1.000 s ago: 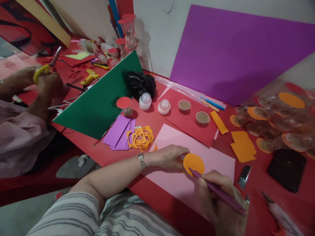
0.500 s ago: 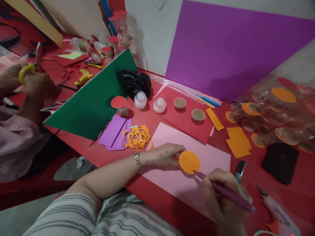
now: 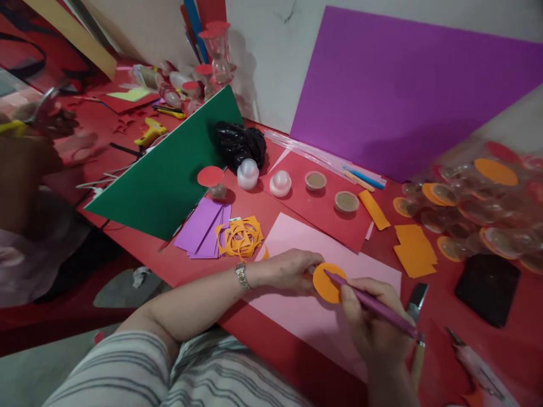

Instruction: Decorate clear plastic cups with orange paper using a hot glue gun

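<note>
My left hand, wearing a wristwatch, is closed at the left edge of an orange paper disc. Its fingertips are partly hidden, and I cannot make out what lies under the disc. A purple pen is gripped in my right hand, slanting left with its tip over the upper part of the disc. Both hands are above a pink sheet. Left of it lie purple paper strips and a tangle of orange cut-out scraps.
Sand-filled cups and clear cups stand behind the pink sheet. Right are orange paper pieces, a black phone-like slab, a cutter and stacked cups. A green board separates a co-worker holding scissors.
The pen tip has moved from the disc's lower right edge up and left over its face. My left hand keeps its hold. The co-worker's hands and scissors have shifted left.
</note>
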